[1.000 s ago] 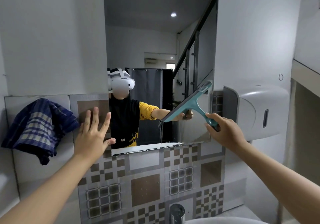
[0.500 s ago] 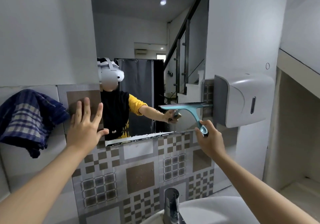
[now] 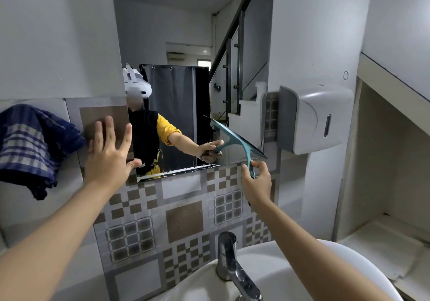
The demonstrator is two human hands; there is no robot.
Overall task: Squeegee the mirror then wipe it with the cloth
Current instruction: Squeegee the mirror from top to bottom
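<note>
Teal squeegee (image 3: 237,141) tilted on mirror (image 3: 186,44) | right hand (image 3: 256,182) fingers pinching handle | left hand (image 3: 108,156) fingers spread

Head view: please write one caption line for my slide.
Right hand holds squeegee on mirror; left hand braces beside it.

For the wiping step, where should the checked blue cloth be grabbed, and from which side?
Grip the checked blue cloth at its bunched upper right fold, coming in with the left hand from the right, since that hand is spread flat on the tiled wall right beside it. Its lower end hangs loose, so a low grip would probably trail.
</note>
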